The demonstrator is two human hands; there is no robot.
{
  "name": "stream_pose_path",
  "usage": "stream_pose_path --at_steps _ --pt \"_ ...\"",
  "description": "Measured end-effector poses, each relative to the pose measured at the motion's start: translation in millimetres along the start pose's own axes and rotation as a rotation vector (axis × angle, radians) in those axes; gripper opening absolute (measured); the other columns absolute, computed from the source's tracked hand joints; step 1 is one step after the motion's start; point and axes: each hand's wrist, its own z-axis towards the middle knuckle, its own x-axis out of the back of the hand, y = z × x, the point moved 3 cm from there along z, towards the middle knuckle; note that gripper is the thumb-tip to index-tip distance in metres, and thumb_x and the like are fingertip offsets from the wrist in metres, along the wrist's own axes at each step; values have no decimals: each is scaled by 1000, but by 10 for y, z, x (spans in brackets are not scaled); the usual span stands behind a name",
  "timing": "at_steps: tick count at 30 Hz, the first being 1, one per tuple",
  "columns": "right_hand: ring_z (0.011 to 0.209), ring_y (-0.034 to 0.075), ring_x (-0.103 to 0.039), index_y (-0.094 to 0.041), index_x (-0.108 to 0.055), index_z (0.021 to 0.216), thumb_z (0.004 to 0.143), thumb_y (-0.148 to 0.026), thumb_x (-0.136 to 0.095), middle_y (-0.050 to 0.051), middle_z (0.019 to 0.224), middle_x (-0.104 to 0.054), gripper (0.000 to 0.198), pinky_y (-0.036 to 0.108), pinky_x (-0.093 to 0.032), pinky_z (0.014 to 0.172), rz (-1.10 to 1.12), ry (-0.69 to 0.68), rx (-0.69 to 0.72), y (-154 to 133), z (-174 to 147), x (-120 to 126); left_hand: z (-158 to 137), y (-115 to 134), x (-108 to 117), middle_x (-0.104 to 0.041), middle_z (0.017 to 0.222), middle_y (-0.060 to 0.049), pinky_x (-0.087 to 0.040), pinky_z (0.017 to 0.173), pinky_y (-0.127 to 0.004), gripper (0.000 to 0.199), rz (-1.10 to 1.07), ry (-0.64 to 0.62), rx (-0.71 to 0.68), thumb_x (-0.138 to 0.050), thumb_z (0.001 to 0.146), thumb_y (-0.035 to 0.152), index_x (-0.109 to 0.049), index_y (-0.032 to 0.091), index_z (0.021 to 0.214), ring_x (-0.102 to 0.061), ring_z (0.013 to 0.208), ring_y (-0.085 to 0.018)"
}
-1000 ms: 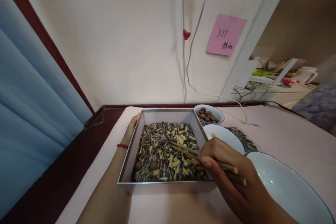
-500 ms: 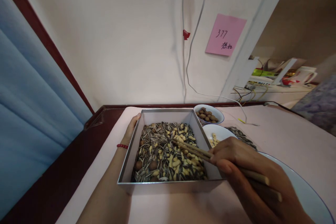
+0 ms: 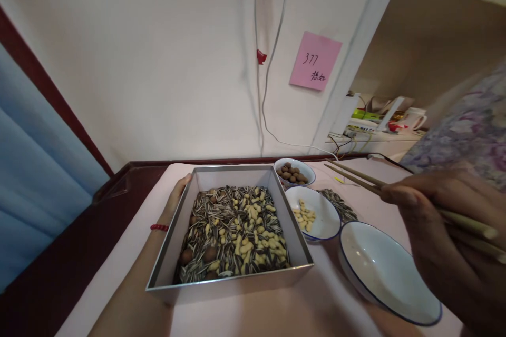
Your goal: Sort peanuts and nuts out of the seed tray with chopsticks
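A square grey box [image 3: 290, 231] on the pink table holds mixed striped sunflower seeds, pale peanuts and a few brown nuts. My left hand [image 3: 176, 197] rests flat against the box's far left wall; a red bead band circles its wrist. At the right, my right hand [image 3: 438, 226] is raised and grips a pair of wooden chopsticks [image 3: 356, 178]. Their tips hang in the air above the table, to the right of the small bowl of brown nuts [image 3: 294, 171], with nothing visible between them. A bowl with several peanuts [image 3: 314, 211] stands beside the box.
A large empty white bowl [image 3: 385, 268] sits at the front right. Sunflower seeds [image 3: 338, 203] lie in a heap behind the peanut bowl. The dark table rim [image 3: 118, 187] runs at the left and back. A pink note [image 3: 315, 61] and cables hang on the wall.
My right hand has lifted the chopsticks out of the box and swung them up and to the right, past the bowls. The view has shifted right. My left hand stays on the box.
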Motion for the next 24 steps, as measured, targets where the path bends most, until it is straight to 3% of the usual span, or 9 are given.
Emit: stream_pose_path --at_steps 5,10,15,24 --pt "87 28 -59 -33 -62 92 97 -26 -50 4 94 -63 15 44 -41 76 260 -39 -43 -182 -62 -20 -43 -1 -34 -61 126 -10 -56 89 -44 37 6 -5 48 -62 96 35 -60 14 127 -64 107 -26" --pt "89 22 -62 -27 -66 95 99 -22 -50 5 92 -65 18 35 -46 72 572 -203 -52 -334 -161 -260 -79 77 -22 -62 124 -11 -56 87 -43 36 36 -10 82 -62 97 34 -60 14 127 -64 105 -25" --pt "71 12 -56 -22 -58 83 102 -24 -46 0 77 -57 22 26 -43 61 654 -396 -16 -425 -236 -616 -96 111 3 -64 118 -8 -58 83 -39 31 78 -18 147 -62 97 34 -63 13 121 -66 99 -24" --pt "76 13 -52 -20 -54 84 102 -22 -46 0 80 -55 21 28 -41 66 710 -473 -12 -470 -374 -879 -215 114 -70 -70 101 -6 -58 77 -34 26 104 -47 186 -60 98 34 -68 11 107 -69 88 -20"
